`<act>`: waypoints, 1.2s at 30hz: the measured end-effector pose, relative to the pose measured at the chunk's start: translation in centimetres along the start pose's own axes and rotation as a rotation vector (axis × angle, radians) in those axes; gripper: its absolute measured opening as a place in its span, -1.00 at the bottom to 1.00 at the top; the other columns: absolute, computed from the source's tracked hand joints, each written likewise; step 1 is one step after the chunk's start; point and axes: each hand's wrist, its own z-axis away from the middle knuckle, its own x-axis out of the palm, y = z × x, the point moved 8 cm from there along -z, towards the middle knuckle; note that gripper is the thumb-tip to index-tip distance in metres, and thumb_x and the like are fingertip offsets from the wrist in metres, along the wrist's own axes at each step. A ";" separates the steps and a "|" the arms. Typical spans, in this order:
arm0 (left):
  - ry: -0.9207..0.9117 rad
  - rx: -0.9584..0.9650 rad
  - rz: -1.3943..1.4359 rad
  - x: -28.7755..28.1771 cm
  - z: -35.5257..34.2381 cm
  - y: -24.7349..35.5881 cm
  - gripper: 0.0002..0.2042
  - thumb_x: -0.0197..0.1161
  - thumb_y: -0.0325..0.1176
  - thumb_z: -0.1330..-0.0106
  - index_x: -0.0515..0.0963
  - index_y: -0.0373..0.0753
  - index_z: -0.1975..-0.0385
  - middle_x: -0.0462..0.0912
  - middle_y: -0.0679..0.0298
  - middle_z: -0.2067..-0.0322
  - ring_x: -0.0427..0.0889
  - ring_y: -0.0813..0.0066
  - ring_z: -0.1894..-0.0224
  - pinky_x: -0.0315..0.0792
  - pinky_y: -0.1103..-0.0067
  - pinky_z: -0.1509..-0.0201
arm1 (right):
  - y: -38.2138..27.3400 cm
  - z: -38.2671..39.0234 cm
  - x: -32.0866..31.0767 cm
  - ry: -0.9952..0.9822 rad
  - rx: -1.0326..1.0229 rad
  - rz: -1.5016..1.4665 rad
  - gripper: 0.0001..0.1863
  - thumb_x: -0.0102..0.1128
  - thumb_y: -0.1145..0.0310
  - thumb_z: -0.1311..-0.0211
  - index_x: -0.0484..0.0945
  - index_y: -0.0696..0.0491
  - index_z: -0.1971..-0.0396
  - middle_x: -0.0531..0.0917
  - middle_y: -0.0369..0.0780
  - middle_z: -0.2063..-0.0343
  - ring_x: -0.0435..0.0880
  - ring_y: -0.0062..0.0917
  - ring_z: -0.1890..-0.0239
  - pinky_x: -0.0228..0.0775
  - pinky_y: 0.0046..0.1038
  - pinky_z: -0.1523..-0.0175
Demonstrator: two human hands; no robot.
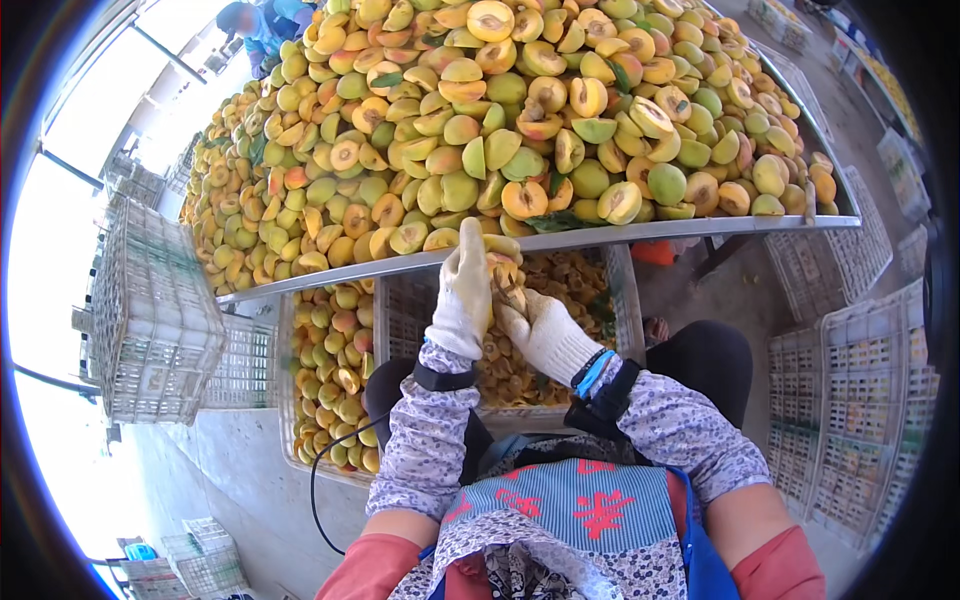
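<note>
Apron (pixel 560 495), one, blue-striped with red marks; hands, two, gloved: left hand (pixel 463 295) and right hand (pixel 545 332); cut fruit (pixel 503 266), one, between both hands, just beside the front edge of the bench (pixel 700 229); left grip narrow, holding the cut fruit; right grip just below, cannot tell whether it clasps the slim brown item (pixel 512 297) there; crates below that edge, two: left-hand crate (pixel 287 390), full of yellow-green fruit; right-hand crate (pixel 628 310), holding brownish scraps (pixel 525 380); bench heaped with whole and halved fruit, uncountable.
</note>
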 end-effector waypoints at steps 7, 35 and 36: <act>0.131 -0.046 0.216 0.9 0.8 0.1 -0.44 -0.02 0.12 -0.56 0.60 -0.37 0.15 0.67 0.14 0.34 0.67 0.41 0.35 0.60 0.53 0.24 | -0.8 -0.2 0.7 0.009 0.001 -0.283 -0.63 0.11 0.19 -0.43 0.57 0.24 0.08 0.70 0.11 0.28 0.68 0.06 0.16 0.53 -0.18 0.07; -0.100 -0.067 0.194 0.5 2.5 1.6 -0.44 0.06 0.08 -0.52 0.62 -0.39 0.42 0.64 0.17 0.49 0.62 0.45 0.51 0.53 0.55 0.35 | -2.1 4.1 2.6 -0.453 0.484 -0.703 -0.52 0.01 -0.03 -0.54 0.53 0.15 0.28 0.52 -0.24 0.58 0.50 -0.49 0.60 0.36 -0.39 0.49; -0.147 -0.019 0.154 0.5 2.3 1.7 -0.43 0.02 0.07 -0.54 0.61 -0.39 0.44 0.64 0.14 0.51 0.61 0.43 0.51 0.52 0.55 0.35 | -2.3 4.4 2.5 -0.510 0.509 -0.729 -0.51 -0.01 -0.06 -0.55 0.52 0.12 0.31 0.47 -0.30 0.62 0.44 -0.56 0.66 0.29 -0.44 0.56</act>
